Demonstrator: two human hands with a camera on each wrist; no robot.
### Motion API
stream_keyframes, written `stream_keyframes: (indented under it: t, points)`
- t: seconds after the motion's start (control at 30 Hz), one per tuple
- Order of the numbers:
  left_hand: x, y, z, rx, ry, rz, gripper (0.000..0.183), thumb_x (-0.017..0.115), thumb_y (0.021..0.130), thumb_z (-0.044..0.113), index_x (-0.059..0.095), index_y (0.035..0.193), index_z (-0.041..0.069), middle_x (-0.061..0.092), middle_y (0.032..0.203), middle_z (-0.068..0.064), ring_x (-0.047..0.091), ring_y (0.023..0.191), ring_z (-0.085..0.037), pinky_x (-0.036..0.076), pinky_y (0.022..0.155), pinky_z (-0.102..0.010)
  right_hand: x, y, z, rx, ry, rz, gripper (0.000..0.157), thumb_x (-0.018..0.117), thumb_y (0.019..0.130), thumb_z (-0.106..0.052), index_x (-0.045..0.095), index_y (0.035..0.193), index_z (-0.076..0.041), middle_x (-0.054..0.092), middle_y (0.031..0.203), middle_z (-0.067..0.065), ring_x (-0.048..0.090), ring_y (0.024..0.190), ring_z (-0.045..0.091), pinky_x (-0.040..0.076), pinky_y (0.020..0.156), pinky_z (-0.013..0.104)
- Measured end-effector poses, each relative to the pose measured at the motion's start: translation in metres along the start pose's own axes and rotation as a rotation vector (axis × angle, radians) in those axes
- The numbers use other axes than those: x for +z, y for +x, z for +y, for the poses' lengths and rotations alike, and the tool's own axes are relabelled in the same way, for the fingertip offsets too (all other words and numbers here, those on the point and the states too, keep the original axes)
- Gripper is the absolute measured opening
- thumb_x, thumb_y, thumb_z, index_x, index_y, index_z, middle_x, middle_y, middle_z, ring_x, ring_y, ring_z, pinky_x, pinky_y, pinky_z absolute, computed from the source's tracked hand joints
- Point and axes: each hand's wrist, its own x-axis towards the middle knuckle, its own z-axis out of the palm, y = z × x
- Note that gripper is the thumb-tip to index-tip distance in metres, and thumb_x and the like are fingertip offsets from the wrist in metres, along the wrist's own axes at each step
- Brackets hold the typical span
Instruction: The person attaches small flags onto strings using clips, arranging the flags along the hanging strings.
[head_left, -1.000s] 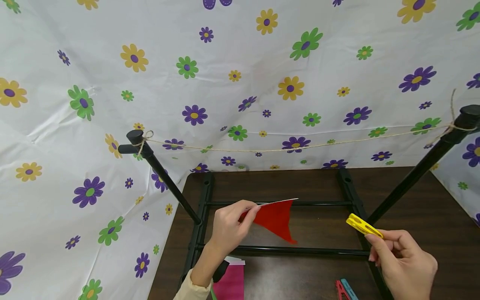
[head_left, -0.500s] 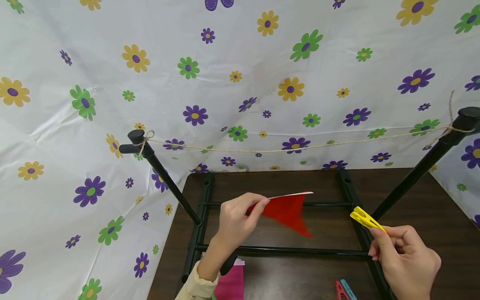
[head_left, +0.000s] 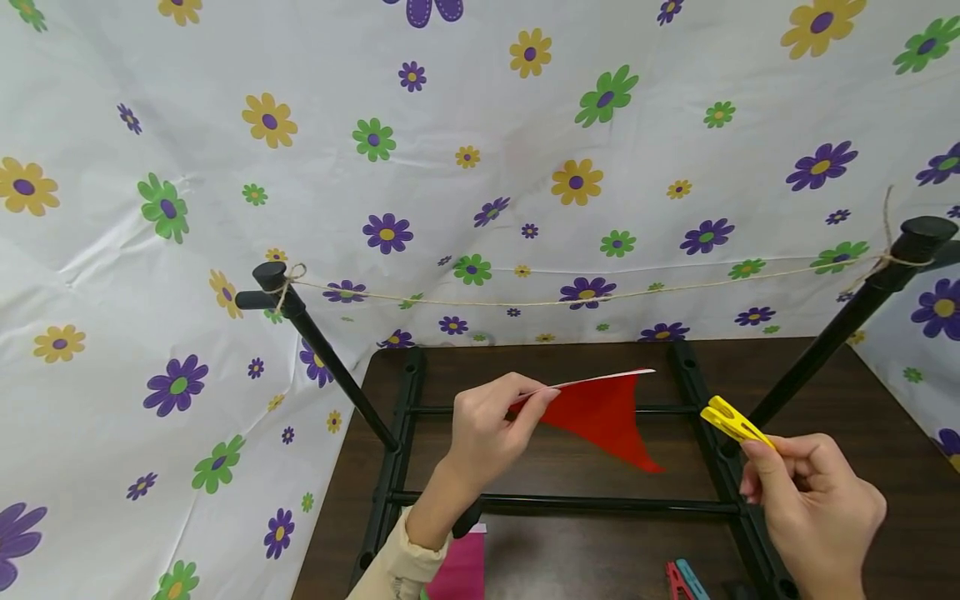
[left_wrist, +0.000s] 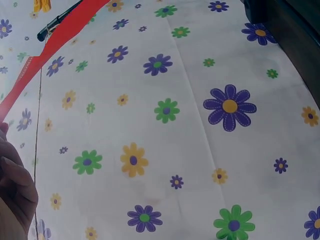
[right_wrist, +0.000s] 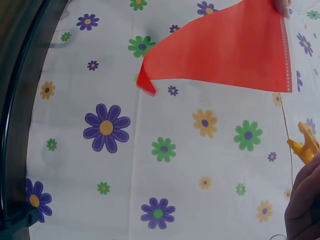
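Observation:
In the head view my left hand [head_left: 491,433] pinches the top edge of a red pennant flag [head_left: 600,417] near its left end. The flag hangs down to a point on the right, and a white stitched border runs along its top, clear in the right wrist view. My right hand [head_left: 817,500] holds a yellow clothespin [head_left: 731,421] by one end between thumb and fingers, to the right of the flag and apart from it. Above and behind both hands a thin string [head_left: 465,303] stretches between two black posts, with nothing hung on it.
The black frame [head_left: 600,504] stands on a dark wooden table, its left post [head_left: 330,358] and right post [head_left: 832,333] rising at the sides. A red clothespin [head_left: 678,581] and a blue clothespin [head_left: 692,579] lie near the front. Magenta cloth [head_left: 461,567] lies beneath my left wrist.
My left hand has moved right and a little up with the red flag, bringing it closer to the clothespin. My right hand has risen slightly, still holding the yellow clothespin.

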Motion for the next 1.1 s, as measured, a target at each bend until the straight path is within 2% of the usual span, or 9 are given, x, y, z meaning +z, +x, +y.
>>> stream_keyframes:
  t: [0.13, 0.37, 0.5, 0.63, 0.77, 0.93, 1.1]
  points:
    - [0.001, 0.002, -0.001, 0.005, -0.016, 0.019, 0.021, 0.068, 0.102, 0.016, 0.069, 0.087, 0.002, 0.073, 0.078, -0.009, 0.062, 0.055, -0.013, 0.049, 0.058, -0.012, 0.000, 0.003, -0.002, -0.011, -0.031, -0.013, 0.041, 0.076, 0.095, -0.013, 0.057, 0.084, 0.022, 0.063, 0.072, -0.023, 0.051, 0.052, -0.010, 0.042, 0.054, 0.004]
    - [0.004, 0.009, -0.006, -0.024, -0.096, 0.046, 0.015, 0.074, 0.097, 0.013, 0.071, 0.088, 0.002, 0.067, 0.070, -0.006, 0.045, 0.050, -0.011, 0.041, 0.051, -0.013, -0.002, 0.011, -0.004, -0.031, -0.068, -0.015, 0.034, 0.076, 0.094, -0.006, 0.058, 0.085, 0.021, 0.061, 0.070, -0.022, 0.048, 0.051, -0.008, 0.040, 0.052, 0.005]
    - [0.007, 0.014, -0.006, -0.045, -0.137, 0.031, 0.010, 0.075, 0.095, 0.009, 0.071, 0.090, 0.002, 0.065, 0.070, -0.005, 0.047, 0.053, -0.011, 0.042, 0.053, -0.014, -0.003, 0.018, -0.006, -0.061, -0.041, -0.001, 0.049, 0.076, 0.096, -0.019, 0.056, 0.085, 0.024, 0.061, 0.071, -0.023, 0.047, 0.050, -0.009, 0.039, 0.052, 0.004]
    - [0.012, 0.023, -0.005, -0.042, -0.151, 0.015, 0.006, 0.078, 0.091, 0.003, 0.072, 0.090, 0.001, 0.071, 0.077, -0.009, 0.057, 0.059, -0.014, 0.051, 0.061, -0.016, -0.002, 0.025, -0.010, -0.100, -0.017, 0.021, 0.065, 0.075, 0.095, -0.035, 0.054, 0.083, 0.026, 0.061, 0.073, -0.025, 0.048, 0.052, -0.011, 0.037, 0.051, 0.004]
    - [0.017, 0.033, -0.004, -0.034, -0.167, 0.022, 0.007, 0.079, 0.089, 0.000, 0.072, 0.089, 0.000, 0.073, 0.078, -0.009, 0.058, 0.059, -0.014, 0.051, 0.060, -0.016, -0.001, 0.029, -0.012, -0.126, 0.016, 0.050, 0.067, 0.076, 0.094, -0.033, 0.051, 0.081, 0.027, 0.062, 0.073, -0.024, 0.048, 0.053, -0.013, 0.035, 0.049, 0.003]
    - [0.026, 0.048, -0.003, -0.046, -0.190, 0.026, 0.015, 0.081, 0.082, -0.006, 0.070, 0.088, 0.001, 0.070, 0.073, -0.008, 0.048, 0.053, -0.012, 0.042, 0.053, -0.014, -0.003, 0.033, -0.015, -0.132, 0.016, 0.069, 0.069, 0.078, 0.093, -0.034, 0.051, 0.082, 0.028, 0.062, 0.075, -0.026, 0.049, 0.054, -0.015, 0.035, 0.051, 0.002]
    - [0.032, 0.057, -0.001, -0.051, -0.189, 0.021, 0.018, 0.082, 0.080, -0.006, 0.069, 0.089, 0.001, 0.071, 0.074, -0.009, 0.050, 0.052, -0.013, 0.041, 0.052, -0.014, -0.006, 0.034, -0.014, -0.124, -0.008, 0.063, 0.070, 0.077, 0.093, -0.036, 0.052, 0.083, 0.028, 0.061, 0.075, -0.027, 0.048, 0.054, -0.015, 0.036, 0.052, 0.002]
